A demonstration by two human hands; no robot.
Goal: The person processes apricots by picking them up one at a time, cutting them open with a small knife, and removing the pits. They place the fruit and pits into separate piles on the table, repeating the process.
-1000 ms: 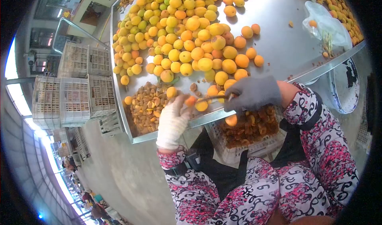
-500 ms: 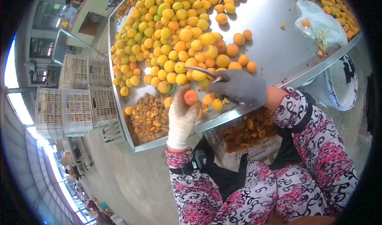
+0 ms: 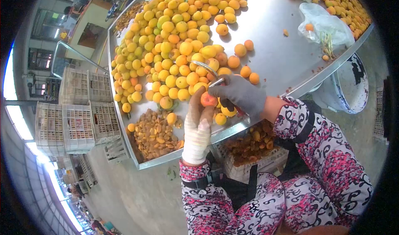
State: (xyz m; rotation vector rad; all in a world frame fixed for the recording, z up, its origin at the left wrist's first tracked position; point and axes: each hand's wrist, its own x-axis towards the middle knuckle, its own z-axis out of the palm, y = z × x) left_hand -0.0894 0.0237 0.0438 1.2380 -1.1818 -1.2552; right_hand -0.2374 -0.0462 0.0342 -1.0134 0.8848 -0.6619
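Observation:
My left hand [image 3: 198, 125], in a white glove with bare fingertips, grips a reddish-orange apricot [image 3: 208, 99] near the metal table's front edge. In a grey glove, my right hand [image 3: 243, 94] holds a curved metal tool [image 3: 204, 66] with its fingers closed; the hand is right beside the fruit. Behind both hands lies a large heap of yellow and orange apricots [image 3: 170, 39]. A pile of brown pits [image 3: 153, 135] sits to the left of my left hand, in the table's corner.
Below the table edge stands a crate [image 3: 249, 147] of brownish fruit pieces. A white bucket [image 3: 345, 89] is at the right, under the table [image 3: 274, 48]. A plastic bag [image 3: 324, 23] lies at the far right. Stacked crates [image 3: 77, 123] stand at the left.
The view has shifted slightly. My right hand has come closer to my left hand, and its fingers are now against the apricot. The left hand still grips the fruit.

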